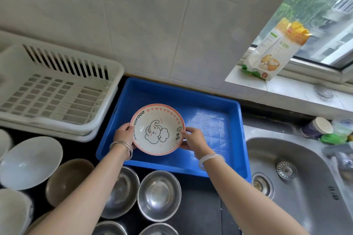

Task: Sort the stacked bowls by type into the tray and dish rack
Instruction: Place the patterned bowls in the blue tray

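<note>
Holding the elephant bowl (157, 129) by its rim, the left hand (124, 134) and right hand (193, 138) pinch it from opposite sides, upright, over the near left part of the blue tray (214, 105). I cannot tell if it touches the floor. The dish rack (57, 89) stands left, empty. "MAIXIANGFOOD" seems written inside the rim.

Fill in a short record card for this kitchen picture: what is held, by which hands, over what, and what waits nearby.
held item: elephant-print bowl, upright
left hand: grips the bowl's left rim
right hand: grips the bowl's right rim
under the bowl: blue tray, no other dish in it
dish rack: white, left of the tray, no bowls visible
waiting: steel bowls, white bowl, brown bowl on the counter
right side: sink
</note>
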{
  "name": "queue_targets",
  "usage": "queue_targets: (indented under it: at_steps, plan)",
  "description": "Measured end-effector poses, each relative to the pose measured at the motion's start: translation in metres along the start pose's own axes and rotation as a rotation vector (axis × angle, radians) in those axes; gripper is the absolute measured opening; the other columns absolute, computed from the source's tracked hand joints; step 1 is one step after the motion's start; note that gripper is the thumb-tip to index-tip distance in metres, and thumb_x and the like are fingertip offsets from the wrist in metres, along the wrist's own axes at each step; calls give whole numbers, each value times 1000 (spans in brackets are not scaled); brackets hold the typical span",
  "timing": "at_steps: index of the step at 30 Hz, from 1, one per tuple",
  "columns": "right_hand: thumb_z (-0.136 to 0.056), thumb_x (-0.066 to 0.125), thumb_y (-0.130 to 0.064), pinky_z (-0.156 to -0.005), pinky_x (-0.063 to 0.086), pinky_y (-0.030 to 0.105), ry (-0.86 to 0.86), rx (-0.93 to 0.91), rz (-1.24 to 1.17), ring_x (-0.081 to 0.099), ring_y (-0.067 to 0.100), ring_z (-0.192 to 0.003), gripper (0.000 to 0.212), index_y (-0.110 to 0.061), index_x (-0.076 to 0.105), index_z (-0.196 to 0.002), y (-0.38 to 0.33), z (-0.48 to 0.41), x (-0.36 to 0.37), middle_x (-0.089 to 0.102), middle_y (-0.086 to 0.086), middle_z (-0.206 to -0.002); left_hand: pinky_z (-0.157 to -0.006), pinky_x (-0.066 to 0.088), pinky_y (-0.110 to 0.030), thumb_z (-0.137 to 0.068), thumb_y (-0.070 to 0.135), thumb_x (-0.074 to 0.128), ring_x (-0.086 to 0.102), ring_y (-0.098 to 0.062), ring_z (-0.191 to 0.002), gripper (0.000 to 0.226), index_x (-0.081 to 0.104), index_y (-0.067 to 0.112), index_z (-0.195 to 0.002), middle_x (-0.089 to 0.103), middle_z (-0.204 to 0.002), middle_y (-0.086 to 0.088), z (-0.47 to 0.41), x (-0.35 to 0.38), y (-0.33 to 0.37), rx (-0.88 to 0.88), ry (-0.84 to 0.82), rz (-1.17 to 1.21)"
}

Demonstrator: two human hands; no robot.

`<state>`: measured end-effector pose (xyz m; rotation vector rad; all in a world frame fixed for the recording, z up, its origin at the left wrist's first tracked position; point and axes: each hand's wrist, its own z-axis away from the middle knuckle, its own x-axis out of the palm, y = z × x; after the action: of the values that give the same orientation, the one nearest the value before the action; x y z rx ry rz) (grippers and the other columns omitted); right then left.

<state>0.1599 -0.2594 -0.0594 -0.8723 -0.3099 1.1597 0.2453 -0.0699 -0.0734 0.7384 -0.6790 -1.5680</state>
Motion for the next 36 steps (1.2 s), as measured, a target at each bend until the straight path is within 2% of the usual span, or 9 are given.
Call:
queue_targets:
  at_steps: [2,5,9,12,15,20,26,36]
  plan:
    - [-97,47,-15,-68,61,30,-72,37,-144,67,25,-71,27,-6,60,-119,7,9,1,63,13,-101,-55,53,-39,-94,13,42,59,-25,-81,17,56,18,-102,61,-90,-7,3,-2,0,-92,-51,70]
    - [-98,45,-14,-58,57,24,-122,56,-318,68,22,-68,27,-8,58,-122,18,18,9,63,8,-102,-65,51,-44,-95,13,42,55,-29,-95,19,53,14,-110,58,-103,-11,5,-1,-4,-181,-70,166]
    - [-99,44,-13,-61,58,25,-139,52,-426,70,26,-75,30,-10,54,-128,12,15,20,63,13,-117,-74,50,-45,-97,16,39,52,-28,-96,30,49,9,-124,55,-112,-13,3,6,-4,-199,-4,303]
    - [-99,45,-12,-60,58,26,-124,54,-450,70,26,-74,32,-8,52,-130,4,9,28,64,13,-115,-84,48,-48,-97,24,40,51,-29,-100,35,47,9,-129,54,-124,-16,-1,9,-2,-216,8,408]
    - [-99,45,-11,-60,59,27,-104,61,-477,70,26,-74,33,-8,50,-131,-3,3,39,64,14,-114,-85,48,-45,-97,22,41,52,-30,-103,34,50,8,-127,54,-128,-19,-4,11,0,-183,25,475]
    - [-99,44,-10,-59,59,28,-95,72,-519,70,26,-74,34,-6,47,-133,-16,-8,52,63,15,-114,-86,49,-42,-96,19,44,53,-32,-115,32,51,10,-126,56,-121,-16,-12,10,-1,-143,19,533]
    - [-99,44,-10,-62,60,32,-84,95,-536,69,28,-79,38,-6,43,-136,-27,-17,59,60,18,-123,-87,48,-41,-95,19,47,55,-29,-108,32,53,9,-124,56,-127,-19,-24,9,5,-124,30,587]
    - [-99,46,-12,-60,60,32,-71,128,-583,69,27,-81,38,-9,44,-137,-29,-17,60,60,15,-125,-86,49,-39,-94,17,48,56,-29,-108,32,54,7,-125,58,-124,-18,-24,12,5,-92,54,578]
